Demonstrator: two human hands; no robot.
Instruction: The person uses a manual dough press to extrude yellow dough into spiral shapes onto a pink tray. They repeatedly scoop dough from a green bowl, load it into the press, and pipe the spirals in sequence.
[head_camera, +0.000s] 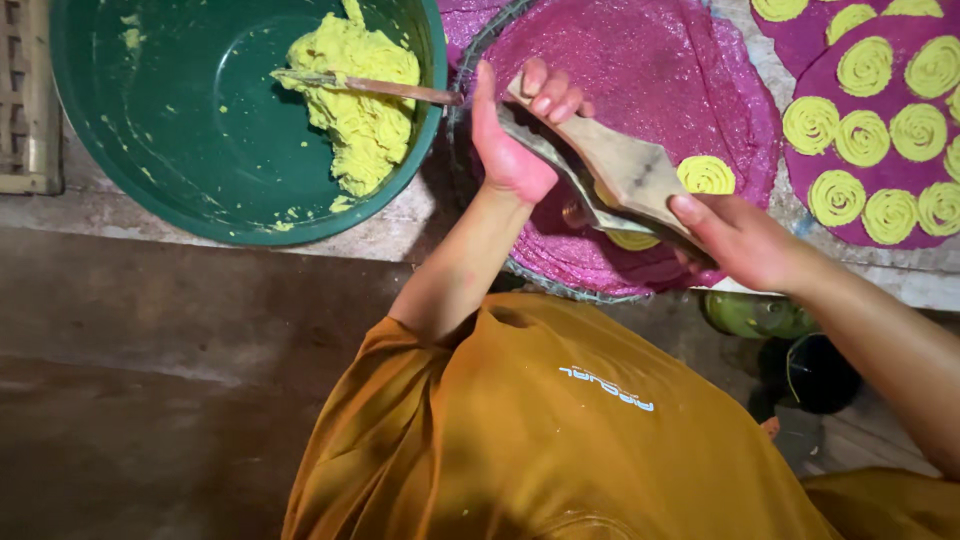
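Observation:
My left hand (515, 125) and my right hand (740, 240) both grip a wooden dough press (625, 175), one at each end, and hold it over a round purple tray (640, 70). One yellow dough spiral (706, 174) lies on that tray just beyond the press. More yellow dough (632, 240) shows under the press. To the left stands a green basin (190, 120) with a lump of yellow dough (360, 95) and a wooden-handled knife (370, 88) stuck in it.
A second purple tray (800, 40) at the right carries several yellow spirals (865, 65). The trays and basin rest on a grey stone ledge (200, 215). My orange shirt (540, 420) fills the lower middle. A green object (755, 315) lies below the ledge.

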